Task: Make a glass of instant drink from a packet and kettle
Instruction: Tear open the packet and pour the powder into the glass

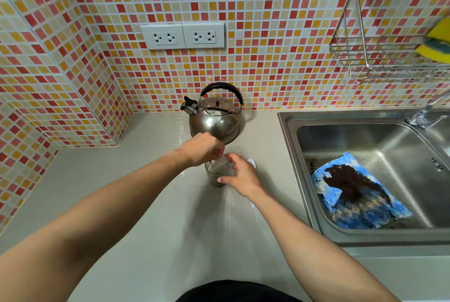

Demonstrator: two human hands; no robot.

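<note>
- On the pale grey countertop (121, 204), closest to us, we see both bare forearms reaching forward over it.
- Our right hand (241, 176) curls around the side of a small clear drinking glass (215, 175), thumb on its wall, gripping it upright.
- Our left hand (203, 148) hangs over the glass's rim, fingers pinched on something pale; whether that is the packet we cannot tell.
- Just behind stands a round stainless steel kettle (215, 121) with a black handle, near the mosaic wall.
- To the right, a blue stained cloth (358, 192) lies in the steel sink (304, 180).
</note>
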